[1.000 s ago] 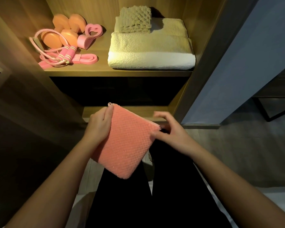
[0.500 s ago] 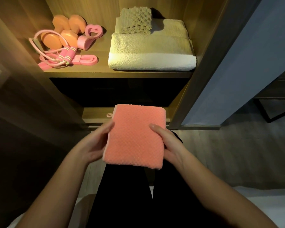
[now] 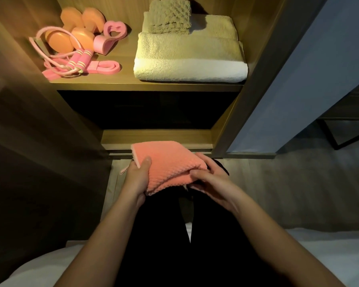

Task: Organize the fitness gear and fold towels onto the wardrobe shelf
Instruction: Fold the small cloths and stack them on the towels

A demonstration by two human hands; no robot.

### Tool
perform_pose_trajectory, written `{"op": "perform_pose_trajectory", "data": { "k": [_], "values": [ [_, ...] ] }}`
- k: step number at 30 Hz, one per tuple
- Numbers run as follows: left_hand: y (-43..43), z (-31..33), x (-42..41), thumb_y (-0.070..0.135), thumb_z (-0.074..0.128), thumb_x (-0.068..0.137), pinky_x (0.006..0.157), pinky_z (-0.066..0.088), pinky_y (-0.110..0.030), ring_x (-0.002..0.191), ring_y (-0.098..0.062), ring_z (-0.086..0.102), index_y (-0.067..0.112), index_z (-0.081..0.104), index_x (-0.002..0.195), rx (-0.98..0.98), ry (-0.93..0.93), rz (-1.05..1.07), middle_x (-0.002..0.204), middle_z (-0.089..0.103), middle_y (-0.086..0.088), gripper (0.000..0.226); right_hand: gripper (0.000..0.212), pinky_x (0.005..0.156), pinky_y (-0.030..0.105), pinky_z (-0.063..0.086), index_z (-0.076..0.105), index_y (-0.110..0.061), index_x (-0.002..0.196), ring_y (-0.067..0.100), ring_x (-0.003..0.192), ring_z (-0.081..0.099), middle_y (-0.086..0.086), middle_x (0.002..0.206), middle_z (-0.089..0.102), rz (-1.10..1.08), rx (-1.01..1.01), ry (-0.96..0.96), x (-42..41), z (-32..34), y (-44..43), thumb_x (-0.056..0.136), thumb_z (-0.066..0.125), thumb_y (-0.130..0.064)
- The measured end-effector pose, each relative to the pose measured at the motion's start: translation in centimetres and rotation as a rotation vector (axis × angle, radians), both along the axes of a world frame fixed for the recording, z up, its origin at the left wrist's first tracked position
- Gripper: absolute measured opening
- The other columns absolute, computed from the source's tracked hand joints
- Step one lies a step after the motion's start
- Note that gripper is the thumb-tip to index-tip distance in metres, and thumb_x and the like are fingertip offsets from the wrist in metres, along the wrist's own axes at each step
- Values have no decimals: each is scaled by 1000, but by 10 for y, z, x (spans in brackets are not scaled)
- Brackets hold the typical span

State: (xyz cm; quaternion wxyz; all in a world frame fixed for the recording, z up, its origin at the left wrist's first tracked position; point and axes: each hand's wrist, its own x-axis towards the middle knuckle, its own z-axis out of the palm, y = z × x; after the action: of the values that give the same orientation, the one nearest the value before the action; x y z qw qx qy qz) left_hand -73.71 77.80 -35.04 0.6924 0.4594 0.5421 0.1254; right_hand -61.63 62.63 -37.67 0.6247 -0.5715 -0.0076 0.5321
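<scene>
Lit wooden wardrobe shelf (image 3: 124, 79): pink jump rope (image 3: 79, 59), orange dumbbells (image 3: 58, 41), then stacked beige towels (image 3: 189, 52). Below, left hand (image 3: 136, 180) grips the folded salmon towel (image 3: 168, 166) over the lap, right hand (image 3: 214, 181) pinching its right edge; blue-grey wall (image 3: 298, 90) rightward.

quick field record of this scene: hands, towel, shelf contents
held item: folded coral towel, not yet on the shelf
left hand: grips the towel's left edge, thumb on top
right hand: grips its right edge
shelf, left side: orange dumbbells, pink jump rope, pink resistance band
shelf, right side: small waffle towel atop large folded towel
</scene>
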Motion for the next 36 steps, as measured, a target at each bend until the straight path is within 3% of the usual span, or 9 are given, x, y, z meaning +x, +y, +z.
{"op": "perform_pose_trajectory", "data": {
  "k": [4,7,12,17,22,25,28,31,36],
  "values": [
    [-9,-2,1,28,45,102,65,51,-31,94,-24,63,8,46,131,14,14,-42,109,63,-11,35,39,60,15,52,57,-17,118,5,76,66,2,103,63,-56,-141,-314,-10,3,10,83,68,-2],
    [-7,2,-2,26,46,102,66,49,-30,93,-19,59,15,47,128,159,31,-72,104,59,-3,28,13,47,14,42,57,-14,97,7,66,60,2,88,64,-160,-258,-533,-10,-8,16,88,65,-9],
    [-3,2,-7,23,48,101,85,50,-40,107,-24,56,18,46,114,273,13,0,104,57,0,15,10,53,17,45,61,-16,96,7,70,63,-2,83,67,-250,-281,-612,-5,-12,14,90,62,-8],
    [-6,1,-8,27,46,101,82,50,-38,105,-22,57,19,46,116,192,-32,47,108,57,-1,17,7,77,39,58,66,-13,97,24,88,66,12,97,70,-377,-104,-102,-8,-6,19,93,60,-11],
    [-15,1,-9,28,45,102,73,48,-28,100,-15,56,16,46,127,259,-75,69,105,55,4,28,36,69,23,55,61,-16,117,14,91,67,2,104,68,-124,-213,-466,8,-6,13,84,68,-7],
    [-10,-3,-11,27,44,102,75,46,-28,101,-15,56,22,42,128,277,-95,97,107,55,5,27,53,84,36,56,54,-19,122,19,98,66,3,106,67,-130,-255,-289,11,0,11,75,79,-15],
    [-5,-4,-12,26,45,102,81,45,-29,108,-15,54,22,38,137,311,-119,114,111,53,7,36,9,61,23,55,60,-10,98,14,74,66,8,88,66,-387,-167,-22,4,6,3,91,63,-15],
    [-9,-4,-12,27,45,102,71,44,-19,98,-4,56,23,40,132,373,-148,65,107,54,11,32,29,63,35,61,61,1,107,26,82,71,19,96,71,-424,38,458,-9,15,1,94,56,-24],
    [-22,-4,-11,21,48,100,61,46,-4,92,4,56,23,43,119,482,-180,-2,105,57,13,19,53,90,43,54,56,0,121,29,104,65,17,105,70,-357,170,595,-26,27,13,76,63,-26]
  ]
}}
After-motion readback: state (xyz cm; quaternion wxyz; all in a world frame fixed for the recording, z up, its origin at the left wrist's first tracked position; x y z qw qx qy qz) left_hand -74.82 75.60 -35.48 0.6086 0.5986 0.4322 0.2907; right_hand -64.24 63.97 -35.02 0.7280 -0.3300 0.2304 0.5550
